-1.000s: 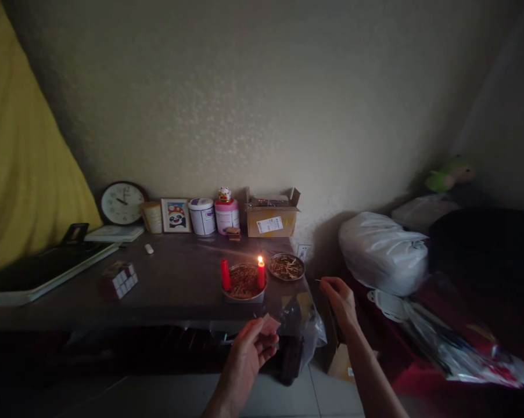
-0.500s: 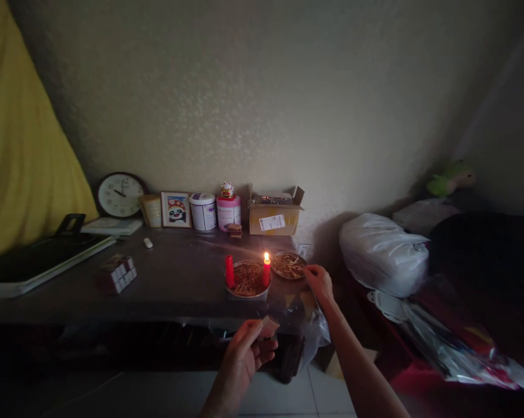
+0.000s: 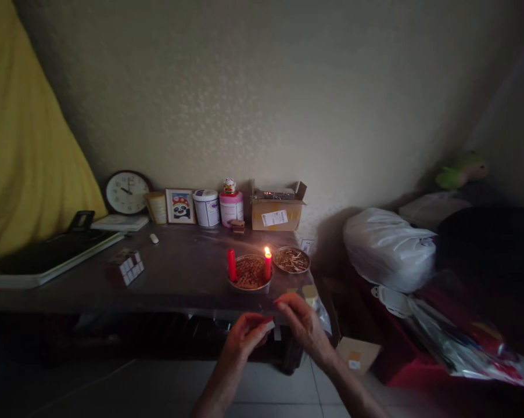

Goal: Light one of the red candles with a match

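My left hand (image 3: 243, 338) is closed on a small matchbox (image 3: 269, 327), held in front of the dark table's (image 3: 179, 278) near edge. My right hand (image 3: 300, 322) is right beside it, fingers curled, their tips just above the box; what they pinch, if anything, I cannot make out. Beyond the hands a metal bowl (image 3: 250, 287) holds a lit red candle (image 3: 268, 268) and an unlit red candle (image 3: 232, 265). To its right sits a shallow dish of matchsticks (image 3: 291, 260).
Along the wall stand a clock (image 3: 126, 193), a framed picture (image 3: 180, 206), two tubs (image 3: 207, 208) and an open cardboard box (image 3: 277, 213). A cube puzzle (image 3: 129, 265) and a dark flat case (image 3: 48, 261) lie at left. A white bag (image 3: 388, 247) and clutter fill the right.
My right hand, holding a thin stick, went to the matchstick dish and then drew back down to the matchbox. My left hand stayed low with the box. The view shifted slightly.
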Demonstrator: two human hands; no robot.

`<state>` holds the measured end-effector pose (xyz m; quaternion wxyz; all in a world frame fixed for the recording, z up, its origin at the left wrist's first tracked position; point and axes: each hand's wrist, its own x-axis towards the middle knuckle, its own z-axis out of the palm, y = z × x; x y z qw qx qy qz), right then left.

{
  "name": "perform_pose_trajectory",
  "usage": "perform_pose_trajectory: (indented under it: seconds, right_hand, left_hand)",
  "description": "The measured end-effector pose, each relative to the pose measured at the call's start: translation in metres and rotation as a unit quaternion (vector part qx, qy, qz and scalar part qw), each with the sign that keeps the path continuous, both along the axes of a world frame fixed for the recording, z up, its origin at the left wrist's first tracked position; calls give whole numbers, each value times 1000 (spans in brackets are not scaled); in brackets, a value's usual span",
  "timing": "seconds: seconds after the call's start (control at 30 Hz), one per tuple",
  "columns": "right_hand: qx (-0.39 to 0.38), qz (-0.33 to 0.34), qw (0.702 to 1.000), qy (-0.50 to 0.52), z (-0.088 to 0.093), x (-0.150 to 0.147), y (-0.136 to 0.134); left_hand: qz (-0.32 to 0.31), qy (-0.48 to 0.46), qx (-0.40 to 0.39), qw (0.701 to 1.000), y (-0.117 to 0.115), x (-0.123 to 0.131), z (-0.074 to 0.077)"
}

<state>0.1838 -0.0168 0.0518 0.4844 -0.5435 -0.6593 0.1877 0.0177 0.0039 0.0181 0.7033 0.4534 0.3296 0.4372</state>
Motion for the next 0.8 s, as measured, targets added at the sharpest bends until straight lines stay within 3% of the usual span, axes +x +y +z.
perform_pose_trajectory:
  seconds: [0.17,0.37,0.8]
  right_hand:
    - [-14,85,996,2,-14,-16,-10]
    - [-16,90,996,14,-13,-11,-11]
    - [3,110,993,-37,-20,-17,-14]
  left_hand:
    - [13,56,58,997,-4,-1,9]
    - [11,58,87,995,-8,1,17]
    - [26,79,109,990,-6,-2,12]
